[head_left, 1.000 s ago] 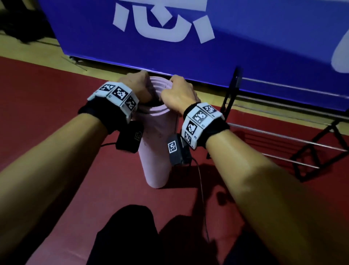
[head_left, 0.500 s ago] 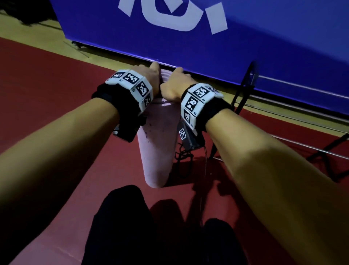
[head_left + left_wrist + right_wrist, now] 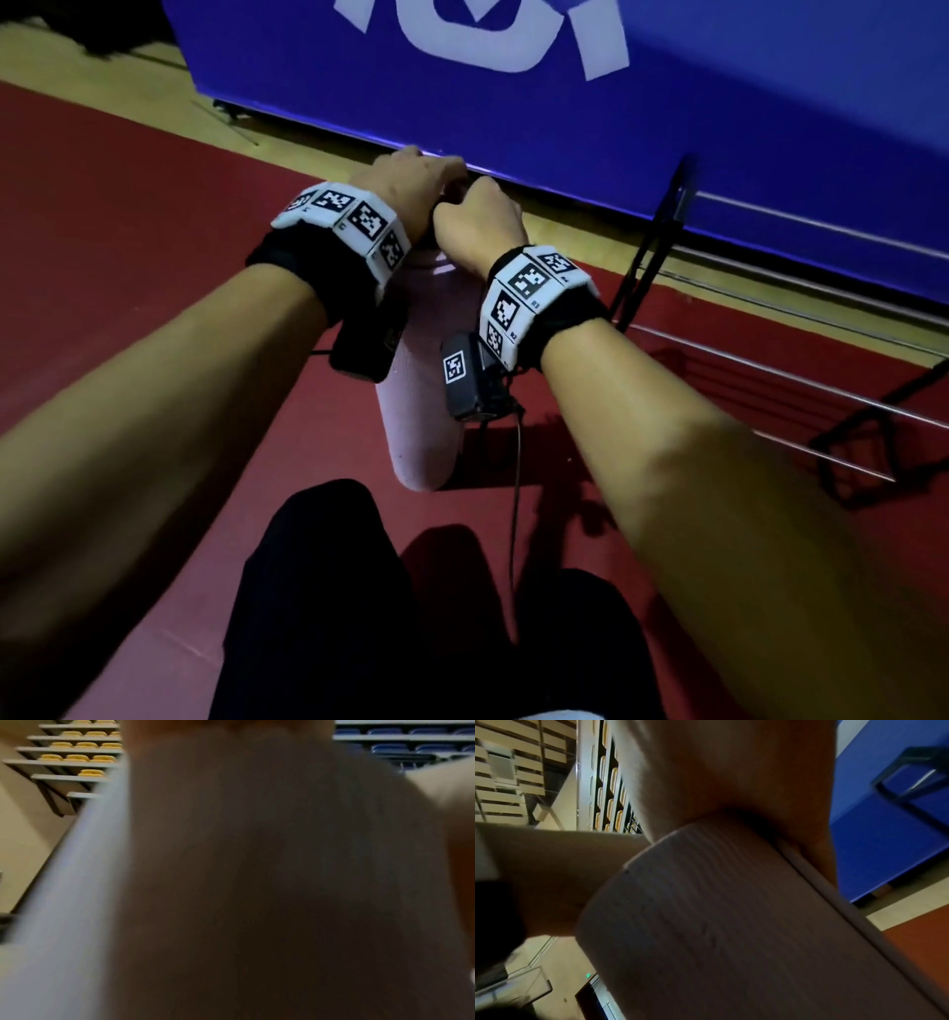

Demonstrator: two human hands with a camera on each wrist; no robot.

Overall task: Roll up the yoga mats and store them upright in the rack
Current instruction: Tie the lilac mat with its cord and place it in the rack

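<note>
Fingers of left hand (image 3: 411, 187) and right hand (image 3: 477, 226) curled over the top of the soft, light pink mat roll (image 3: 421, 411), probably best gripped there

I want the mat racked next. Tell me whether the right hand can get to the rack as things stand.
Probably yes, but not freely: the right hand grips the top of the rolled mat along with the left hand. The rack stands just to its right on the floor, nothing between.
</note>
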